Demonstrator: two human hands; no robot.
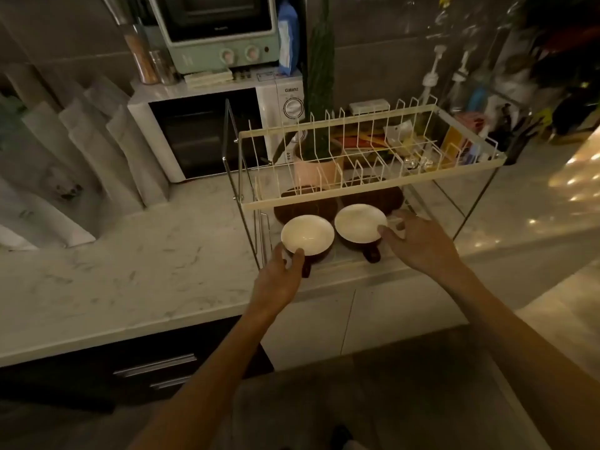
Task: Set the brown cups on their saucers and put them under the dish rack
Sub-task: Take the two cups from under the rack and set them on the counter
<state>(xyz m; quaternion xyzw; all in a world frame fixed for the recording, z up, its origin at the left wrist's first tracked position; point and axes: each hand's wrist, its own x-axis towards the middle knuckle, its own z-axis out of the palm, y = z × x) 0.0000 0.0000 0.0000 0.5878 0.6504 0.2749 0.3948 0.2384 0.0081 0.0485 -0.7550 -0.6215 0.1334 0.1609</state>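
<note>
Item: marble-patterned countertop, viewed from above; dim, warm lighting.

Far left: pale folded sheets are leaned in a row against the wall; no writing can be read on them.

Far centre-left: a white microwave is set on the counter, and the word "Galanz" is printed above its dial. A mint-green toaster oven is stacked on top; its small logo is too blurred to be read. A blue packet is stood beside the oven, its print illegible.

Centre: a cream wire dish rack is raised on thin metal legs. Behind it a tall green plant in a pink pot is seen through the wires. Under the rack, two dark brown saucers are laid side by side on the counter.

Near centre: the left brown cup, white inside, is placed at the near edge of the left saucer, just under the rack's front rail. It is gripped by the left hand, with the thumb on the rim and the fingers closed around the handle side.

Centre-right: the right brown cup, white inside, is placed at the near edge of the right saucer, its handle turned toward the viewer. It is touched at the rim by the right hand, whose fingers are spread and loosely curled, not closed around it.

Far right: bottles and packets are crowded behind the rack; no labels are legible.
</note>
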